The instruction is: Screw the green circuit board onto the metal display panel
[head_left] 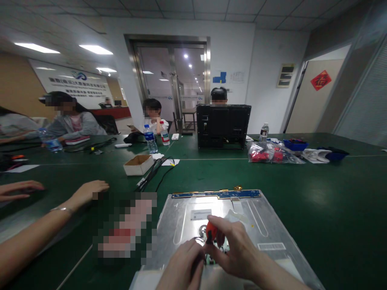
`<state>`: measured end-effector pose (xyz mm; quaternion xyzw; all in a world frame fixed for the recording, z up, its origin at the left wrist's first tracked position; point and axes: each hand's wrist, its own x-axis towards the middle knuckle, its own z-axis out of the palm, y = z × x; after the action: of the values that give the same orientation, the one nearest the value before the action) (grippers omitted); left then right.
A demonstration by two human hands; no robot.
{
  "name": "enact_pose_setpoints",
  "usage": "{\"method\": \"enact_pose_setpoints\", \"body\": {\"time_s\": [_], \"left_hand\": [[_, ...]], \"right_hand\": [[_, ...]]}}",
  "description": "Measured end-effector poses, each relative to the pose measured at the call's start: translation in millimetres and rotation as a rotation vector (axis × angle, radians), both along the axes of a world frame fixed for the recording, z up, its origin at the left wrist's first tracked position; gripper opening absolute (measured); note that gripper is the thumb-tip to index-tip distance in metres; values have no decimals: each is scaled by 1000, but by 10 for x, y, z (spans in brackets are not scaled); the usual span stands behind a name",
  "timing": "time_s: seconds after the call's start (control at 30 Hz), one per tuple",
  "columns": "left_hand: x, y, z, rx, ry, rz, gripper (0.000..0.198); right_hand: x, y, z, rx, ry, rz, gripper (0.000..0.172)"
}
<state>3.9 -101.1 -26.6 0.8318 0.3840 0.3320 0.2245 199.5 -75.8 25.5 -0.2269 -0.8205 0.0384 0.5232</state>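
Green surface (pixel 326 197), broad and crossed by thin pale seams, under a grey tiled ceiling (pixel 223 8) with lit white panels (pixel 96 49). Beyond, a white wall (pixel 232 44), a steel-framed double glass door (pixel 169 72) and, at right, a pale door (pixel 306 104) with a red paper diamond (pixel 321 80). Toward the far edge, a black rectangular casing (pixel 223 127) upright before a partly hidden person (pixel 219 94), a clear bottle with a blue label (pixel 150 139), and a clear plastic bag (pixel 273 154) of red items; nearer, an open pale cardboard box (pixel 138 165) beside black cables (pixel 154 173). At left, a co-worker's bare forearm (pixel 33 237) with a silver bracelet.

Flat on the near part of the surface, below both hands, a silver metal panel (pixel 256 213) with a blue circuit strip (pixel 238 194) along its far edge and a small green circuit board (pixel 211 259), partly covered. From the lower right, the right hand (pixel 237 243), thumb and fingers pinching a red-orange rounded tool handle (pixel 211 230) over the panel. From below, the left hand (pixel 186 259), back upward, fingers close together near the handle's lower end; impossible to tell whether pinching anything, fingertips being partly hidden.
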Motion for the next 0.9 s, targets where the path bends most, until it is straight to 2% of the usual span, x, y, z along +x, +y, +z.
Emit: {"method": "enact_pose_setpoints", "body": {"time_s": [0.23,0.37,0.53,0.7,0.9], "left_hand": [[6,4,30,-43,36,5,13],[1,-8,-18,-39,29,14,13],[-6,0,-56,-28,28,40,15],[9,11,-10,-19,24,21,13],[19,-13,50,-23,20,28,15]], "right_hand": [[32,0,-5,-69,-15,86,65],[39,-11,23,-65,-5,109,70],[15,-16,36,-40,20,84,66],[1,-16,11,-29,25,25,58],[5,-2,-17,-23,11,27,48]]}}
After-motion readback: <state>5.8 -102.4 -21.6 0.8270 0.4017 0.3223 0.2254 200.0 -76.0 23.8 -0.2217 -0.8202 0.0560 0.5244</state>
